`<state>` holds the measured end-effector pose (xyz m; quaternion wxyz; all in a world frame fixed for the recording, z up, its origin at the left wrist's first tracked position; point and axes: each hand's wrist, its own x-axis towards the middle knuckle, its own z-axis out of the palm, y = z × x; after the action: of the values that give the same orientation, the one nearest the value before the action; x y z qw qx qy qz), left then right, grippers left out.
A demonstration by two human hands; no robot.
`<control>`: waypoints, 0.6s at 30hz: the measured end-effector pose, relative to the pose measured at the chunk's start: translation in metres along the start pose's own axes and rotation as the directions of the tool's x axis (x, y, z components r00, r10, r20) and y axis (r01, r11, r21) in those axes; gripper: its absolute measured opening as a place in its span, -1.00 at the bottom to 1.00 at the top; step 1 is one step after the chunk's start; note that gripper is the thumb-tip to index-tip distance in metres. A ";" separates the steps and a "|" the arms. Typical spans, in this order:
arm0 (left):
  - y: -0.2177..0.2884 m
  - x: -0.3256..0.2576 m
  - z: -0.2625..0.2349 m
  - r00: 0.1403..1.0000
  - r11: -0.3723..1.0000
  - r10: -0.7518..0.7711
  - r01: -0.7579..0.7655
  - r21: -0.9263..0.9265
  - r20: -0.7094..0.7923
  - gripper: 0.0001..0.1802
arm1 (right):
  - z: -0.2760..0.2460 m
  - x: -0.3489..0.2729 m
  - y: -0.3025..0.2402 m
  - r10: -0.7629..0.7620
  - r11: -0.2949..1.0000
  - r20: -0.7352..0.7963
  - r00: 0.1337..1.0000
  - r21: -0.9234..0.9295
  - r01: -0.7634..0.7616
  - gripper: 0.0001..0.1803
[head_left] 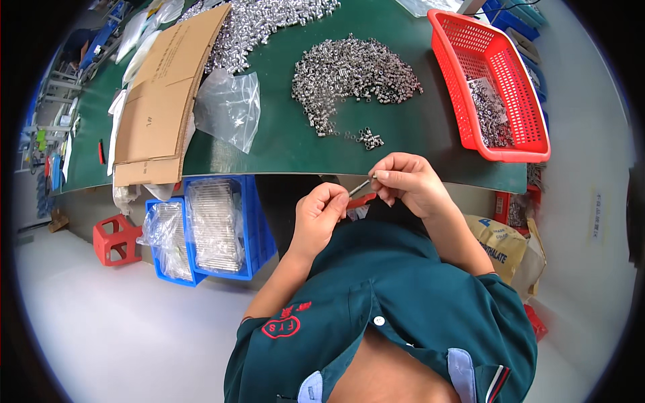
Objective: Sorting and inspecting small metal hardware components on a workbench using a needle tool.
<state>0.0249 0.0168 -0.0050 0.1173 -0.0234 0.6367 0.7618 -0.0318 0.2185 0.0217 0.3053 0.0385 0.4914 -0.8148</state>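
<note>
A green tabletop (282,144) fills the upper half of the view, with a pale floor seen below its near edge. At the centre, toward twelve o'clock, a loose heap of small metal sleeves (353,70) is spread on the mat, and a smaller cluster of the same parts (369,138) lies just nearer the edge. A second, larger heap (259,23) is seen at eleven o'clock, partly under a flattened cardboard sheet (164,101). A clear plastic bag (228,107) lies just beside the cardboard. At one o'clock a red mesh basket (494,84) is set on the tabletop, with more metal parts gathered in its lower corner.

Below the edge, at eight o'clock, blue bins (225,228) holding bagged parts are stacked, and a red stool (115,238) stands beside them on the floor.

Just in front of the tabletop edge, near the picture's centre, both hands are raised close together. A thin metal pin (361,186) is pinched in the closed fingers of the left hand (321,213), with a red piece (363,199) showing just beneath it. The right hand (406,181) is closed at the pin's far end, where a small metal sleeve (373,176) is gripped between its fingertips, touching the pin. A dark green shirt (403,295) occupies the lower part of the view.
</note>
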 end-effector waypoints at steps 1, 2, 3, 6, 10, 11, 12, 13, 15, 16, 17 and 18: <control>0.000 -0.001 0.000 1.000 0.999 0.012 -0.012 0.030 0.000 -0.86 | 0.001 0.000 0.001 0.003 1.000 0.000 1.000 0.001 -0.003 -0.89; 0.001 -0.002 0.000 1.000 0.998 0.024 -0.024 0.059 0.000 -0.86 | 0.003 -0.001 0.001 0.021 1.000 0.014 1.000 0.014 -0.021 -0.89; 0.001 -0.003 0.000 1.000 0.998 0.023 -0.022 0.059 -0.002 -0.86 | 0.004 -0.001 0.001 0.038 0.999 0.028 0.999 0.026 -0.039 -0.90; 0.004 -0.005 0.000 0.999 0.992 0.049 -0.047 0.116 -0.020 -0.88 | 0.007 -0.001 0.002 0.071 0.996 0.046 0.996 0.043 -0.073 -0.91; 0.008 -0.007 0.000 0.977 0.918 0.213 -0.196 0.345 -0.012 -0.89 | 0.009 -0.003 -0.003 0.117 0.993 0.066 0.991 0.013 -0.118 -0.92; 0.009 -0.007 -0.001 0.957 0.859 0.291 -0.262 0.439 0.003 -0.90 | 0.008 -0.004 -0.003 0.134 0.991 0.072 0.988 -0.009 -0.133 -0.91; 0.009 -0.007 -0.001 0.957 0.859 0.290 -0.263 0.438 0.004 -0.90 | 0.008 -0.004 -0.003 0.150 0.989 0.077 0.986 -0.031 -0.148 -0.91; 0.009 -0.006 -0.001 0.955 0.858 0.295 -0.269 0.438 0.008 -0.89 | 0.009 -0.005 -0.003 0.149 0.989 0.077 0.986 -0.031 -0.147 -0.91; 0.008 -0.007 -0.001 0.953 0.855 0.302 -0.276 0.438 0.012 -0.89 | 0.013 -0.007 -0.001 0.081 0.990 -0.007 0.997 -0.115 -0.082 -0.88; 0.006 -0.007 -0.001 0.973 0.910 0.230 -0.206 0.360 -0.024 -0.89 | 0.016 -0.007 0.001 0.079 0.990 -0.004 0.997 -0.117 -0.079 -0.88; 0.005 -0.007 -0.001 0.987 0.952 0.154 -0.133 0.276 -0.054 -0.88 | 0.019 -0.008 0.003 0.005 0.981 -0.045 0.999 -0.194 -0.014 -0.87; 0.003 -0.006 -0.001 0.986 0.951 0.157 -0.136 0.277 -0.055 -0.88 | 0.022 -0.009 0.005 -0.072 0.961 -0.080 0.994 -0.272 0.047 -0.85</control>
<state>0.0304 0.0148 -0.0006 0.0380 0.0110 0.7392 0.6723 -0.0161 0.2026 0.0324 0.2608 0.0182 0.6117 -0.7466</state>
